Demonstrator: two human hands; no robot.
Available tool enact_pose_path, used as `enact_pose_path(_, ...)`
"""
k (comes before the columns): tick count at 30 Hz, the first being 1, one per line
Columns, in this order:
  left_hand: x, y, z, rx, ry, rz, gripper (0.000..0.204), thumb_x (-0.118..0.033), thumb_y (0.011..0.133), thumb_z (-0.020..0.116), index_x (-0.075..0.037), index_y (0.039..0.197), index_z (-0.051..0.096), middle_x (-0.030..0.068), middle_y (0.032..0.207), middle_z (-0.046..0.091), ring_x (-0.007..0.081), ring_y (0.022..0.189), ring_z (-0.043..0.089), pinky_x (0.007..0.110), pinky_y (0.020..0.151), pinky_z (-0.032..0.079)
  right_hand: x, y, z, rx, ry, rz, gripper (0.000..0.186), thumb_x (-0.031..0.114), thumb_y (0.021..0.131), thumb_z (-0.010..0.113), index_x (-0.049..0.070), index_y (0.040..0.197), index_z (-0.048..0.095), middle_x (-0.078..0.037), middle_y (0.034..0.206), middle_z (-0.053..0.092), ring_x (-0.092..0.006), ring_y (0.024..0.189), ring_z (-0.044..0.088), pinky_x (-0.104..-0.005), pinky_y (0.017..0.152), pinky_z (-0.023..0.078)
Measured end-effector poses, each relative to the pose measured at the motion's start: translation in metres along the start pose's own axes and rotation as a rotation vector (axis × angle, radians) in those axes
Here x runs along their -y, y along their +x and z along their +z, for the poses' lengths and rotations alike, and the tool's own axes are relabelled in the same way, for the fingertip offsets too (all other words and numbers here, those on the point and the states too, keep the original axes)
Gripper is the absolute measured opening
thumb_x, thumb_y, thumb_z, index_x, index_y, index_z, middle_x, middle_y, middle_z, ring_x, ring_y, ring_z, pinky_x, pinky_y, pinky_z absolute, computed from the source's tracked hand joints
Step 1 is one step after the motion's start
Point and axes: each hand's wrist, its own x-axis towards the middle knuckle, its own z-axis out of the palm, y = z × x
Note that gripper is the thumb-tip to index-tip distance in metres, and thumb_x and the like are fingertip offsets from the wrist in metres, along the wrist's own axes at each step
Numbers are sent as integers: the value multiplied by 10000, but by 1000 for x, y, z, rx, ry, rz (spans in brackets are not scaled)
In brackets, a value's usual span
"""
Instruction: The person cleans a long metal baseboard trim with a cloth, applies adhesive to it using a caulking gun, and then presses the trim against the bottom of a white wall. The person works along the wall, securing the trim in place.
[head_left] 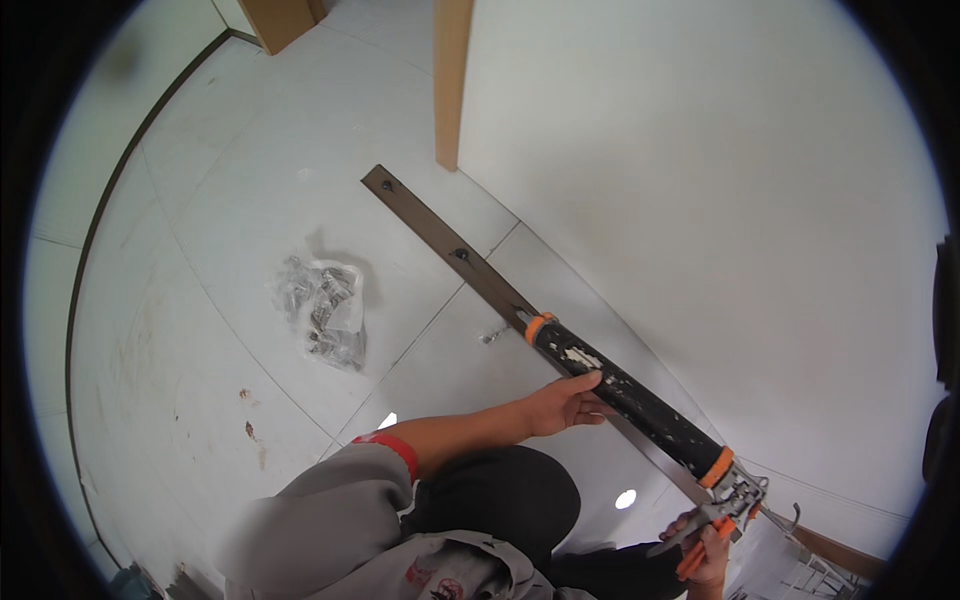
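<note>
A caulking gun [650, 412] with a scuffed black barrel and orange end collars lies slantwise across the view, its nozzle end over a long brown strip [420, 215]. My left hand [566, 404] supports the barrel near its middle, thumb on top and fingers partly hidden beneath. At the rear end, my right hand [706, 556] is wrapped round the orange-and-metal trigger handle. The strip rests on the floor beside the wall. Two dark blobs [460, 254] sit on its far part, and the barrel covers some of its nearer length.
On the pale tiled floor [230, 220] left of the strip lies a clear plastic bag [337, 312] with small items inside. A white wall [700, 180] stands at the right, ending in a wooden trim [450, 90]. Dark skirting [95, 220] runs along the left wall.
</note>
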Motion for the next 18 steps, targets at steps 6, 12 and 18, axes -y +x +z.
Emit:
enact_pose_path(6, 41, 57, 2, 26, 130, -145, 451, -484, 1042, 483, -160, 1343, 573, 33, 1345, 635, 254, 1249, 592, 361, 937, 527, -13, 12, -82, -20, 21, -6, 416, 304, 863, 661, -47, 1058, 553, -185, 867, 645, -338, 800, 683, -478, 735, 596)
enact_pose_path(12, 53, 63, 10, 8, 97, -174, 491, -534, 1015, 508, -172, 1340, 576, 19, 1324, 647, 259, 1241, 597, 370, 945, 526, 11, 3, -77, -44, -18, 47, 370, 274, 875, 636, -33, 1067, 561, -183, 888, 650, -333, 804, 687, -478, 743, 595)
enact_pose_path(18, 59, 60, 16, -14, 99, -190, 520, -554, 1002, 516, -164, 1340, 581, 10, 1279, 675, 269, 1221, 611, 377, 942, 527, 25, -6, -74, -32, -119, 84, 374, 316, 910, 628, 3, 1099, 552, -154, 895, 642, -308, 809, 680, -459, 728, 593)
